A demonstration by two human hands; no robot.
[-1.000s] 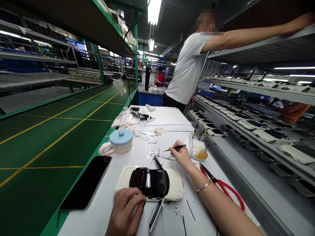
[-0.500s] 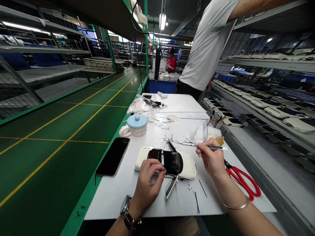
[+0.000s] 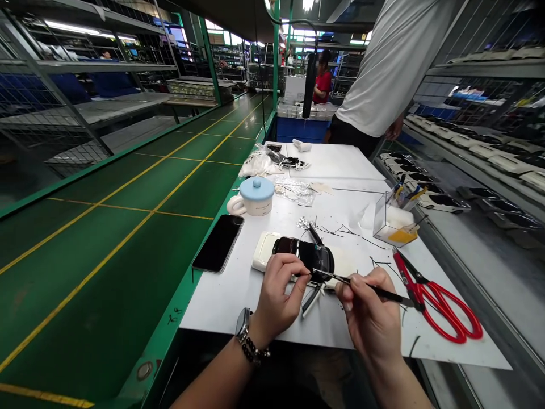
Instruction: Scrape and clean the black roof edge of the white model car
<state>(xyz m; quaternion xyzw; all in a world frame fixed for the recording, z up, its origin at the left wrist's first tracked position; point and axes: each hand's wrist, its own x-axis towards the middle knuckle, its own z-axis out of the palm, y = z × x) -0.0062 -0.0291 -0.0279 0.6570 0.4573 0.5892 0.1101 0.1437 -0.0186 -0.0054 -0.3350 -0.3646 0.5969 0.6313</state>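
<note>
A white model car [image 3: 264, 247] with a dark roof lies on the white-topped table, both its doors swung out. My left hand [image 3: 281, 295] is closed in a pinch over the car's near side; whatever sits between its fingertips is too small to make out. In my right hand [image 3: 372, 309] are slim tweezers [image 3: 389, 294], held like a pen with the tips pointing left, right by my left fingertips. Just below the hands, the near door [image 3: 312, 301] sticks out toward me. Thin black strips [image 3: 340, 230] are scattered beyond the car.
Red-handled scissors [image 3: 447, 312] lie at right, near a clear box [image 3: 394, 224] of tools. On the left are a phone [image 3: 218, 243] and a lidded mug [image 3: 256, 199], with plastic bags [image 3: 259, 163] behind. A person in a white shirt [image 3: 392, 68] stands beside racks of model cars.
My right hand has brought the tweezers from above the strips at right over to my left fingertips. The left hand stays pinched by the car. The whole view has shifted.
</note>
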